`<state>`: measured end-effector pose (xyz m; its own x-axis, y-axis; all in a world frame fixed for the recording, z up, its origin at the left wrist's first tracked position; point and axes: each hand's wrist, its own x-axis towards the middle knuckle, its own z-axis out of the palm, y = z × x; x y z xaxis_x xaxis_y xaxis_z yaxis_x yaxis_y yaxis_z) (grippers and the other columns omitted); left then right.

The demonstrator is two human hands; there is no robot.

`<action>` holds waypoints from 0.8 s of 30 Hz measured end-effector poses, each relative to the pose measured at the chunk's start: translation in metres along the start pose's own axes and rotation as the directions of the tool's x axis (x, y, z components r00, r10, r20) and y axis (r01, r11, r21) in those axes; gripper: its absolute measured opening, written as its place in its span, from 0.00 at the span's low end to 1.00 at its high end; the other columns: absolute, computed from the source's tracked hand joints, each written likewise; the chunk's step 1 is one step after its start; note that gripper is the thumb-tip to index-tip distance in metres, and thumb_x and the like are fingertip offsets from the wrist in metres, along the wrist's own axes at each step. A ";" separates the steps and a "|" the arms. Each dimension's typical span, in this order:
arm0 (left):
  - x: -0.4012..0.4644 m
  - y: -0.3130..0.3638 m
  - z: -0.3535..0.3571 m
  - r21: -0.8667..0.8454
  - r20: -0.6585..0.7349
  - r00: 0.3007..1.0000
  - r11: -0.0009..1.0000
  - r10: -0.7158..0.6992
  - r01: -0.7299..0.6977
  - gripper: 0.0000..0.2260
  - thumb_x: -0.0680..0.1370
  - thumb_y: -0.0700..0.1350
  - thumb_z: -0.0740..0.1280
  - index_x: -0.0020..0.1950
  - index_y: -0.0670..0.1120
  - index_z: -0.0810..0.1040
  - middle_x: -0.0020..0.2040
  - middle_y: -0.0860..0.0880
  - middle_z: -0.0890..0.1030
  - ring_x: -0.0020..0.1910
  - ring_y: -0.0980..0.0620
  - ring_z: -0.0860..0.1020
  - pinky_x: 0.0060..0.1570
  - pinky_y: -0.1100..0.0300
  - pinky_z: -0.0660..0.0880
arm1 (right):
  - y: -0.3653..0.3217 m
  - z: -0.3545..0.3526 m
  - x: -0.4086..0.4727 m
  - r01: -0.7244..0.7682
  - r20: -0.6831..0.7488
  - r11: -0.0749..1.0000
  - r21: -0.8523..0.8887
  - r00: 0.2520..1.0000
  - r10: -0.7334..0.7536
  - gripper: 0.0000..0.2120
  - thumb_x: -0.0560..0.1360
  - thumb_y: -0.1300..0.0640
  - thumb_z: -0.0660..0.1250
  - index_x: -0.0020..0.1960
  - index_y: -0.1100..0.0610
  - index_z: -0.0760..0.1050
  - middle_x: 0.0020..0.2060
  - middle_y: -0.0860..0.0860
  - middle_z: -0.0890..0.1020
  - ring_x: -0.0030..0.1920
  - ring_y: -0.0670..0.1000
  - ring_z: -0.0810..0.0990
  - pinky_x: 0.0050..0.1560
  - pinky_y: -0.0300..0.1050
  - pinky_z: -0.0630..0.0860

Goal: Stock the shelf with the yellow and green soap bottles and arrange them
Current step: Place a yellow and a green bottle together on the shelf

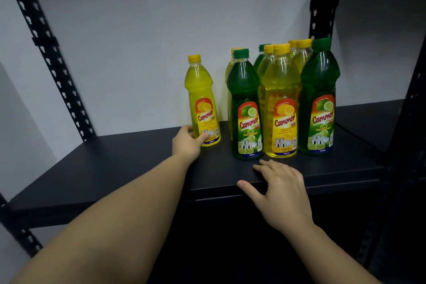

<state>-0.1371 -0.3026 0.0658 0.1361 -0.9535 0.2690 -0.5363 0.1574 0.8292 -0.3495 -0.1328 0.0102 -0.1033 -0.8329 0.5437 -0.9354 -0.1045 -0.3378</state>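
Observation:
A yellow lemon soap bottle [202, 99] stands upright on the black shelf [115, 168], apart from the rest, and my left hand [187, 143] grips its base. To its right is a tight cluster: a green lime bottle [246, 108], a yellow bottle [281, 104] and another green bottle [320, 99] in the front row, with several more yellow and green bottles partly hidden behind them. My right hand [283, 189] rests with spread fingers on the shelf's front edge, just below the front row and holding nothing.
Black perforated uprights [46, 50] [321, 0] frame the shelf against a white wall. Bare shelf surface stretches to the left of the lone yellow bottle. A second dark shelf unit [368, 122] adjoins on the right. Below the shelf it is dark.

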 end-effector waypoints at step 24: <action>0.045 0.002 0.031 0.194 0.177 0.983 0.978 0.039 -0.073 0.31 0.81 0.58 0.68 0.80 0.47 0.64 0.72 0.46 0.77 0.71 0.43 0.75 0.64 0.51 0.71 | -0.001 -0.001 -0.003 0.023 0.008 1.000 0.016 1.000 -0.023 0.35 0.76 0.24 0.52 0.69 0.45 0.77 0.68 0.41 0.76 0.73 0.44 0.68 0.73 0.43 0.54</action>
<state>-0.1582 -0.3535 0.0640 -0.0342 -0.9771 0.2101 -0.6965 0.1741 0.6961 -0.3487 -0.1299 0.0093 -0.0788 -0.8347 0.5450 -0.9318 -0.1326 -0.3378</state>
